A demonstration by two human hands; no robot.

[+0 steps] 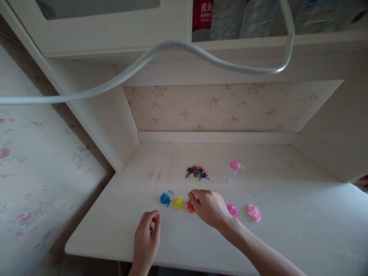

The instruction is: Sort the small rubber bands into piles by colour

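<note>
1. Counts: one mixed-colour pile [197, 172], centre of frame; five single-colour piles across the lower middle, one of each: blue pile [165, 199], yellow pile [178, 203], red pile [191, 207], magenta pile [232, 210], pale pink pile [253, 212]. One loose blue strand [171, 192] just beside the blue pile. One pink item [235, 165] right of the mixed pile; can't tell what it is. Pieces per pile too small to count.
2. Right hand [209, 205]: lower centre, palm down, fingers bent and narrow, over the red pile and hiding part of it. Can't tell if it touches or grips a piece.
3. Left hand [148, 232]: lower left of centre, fingers curled, thumb near fingertips, narrow gap. Nearest pile is blue, apart from it. Can't tell if it holds anything.
4. Edges: white surface [301, 230] has a rounded corner at lower left, front edge along the bottom, floral wallpaper [184, 111] behind.
5. Room: surface runs right from the pale pink pile. White cable [172, 45] crosses the upper frame, well apart from both hands.
</note>
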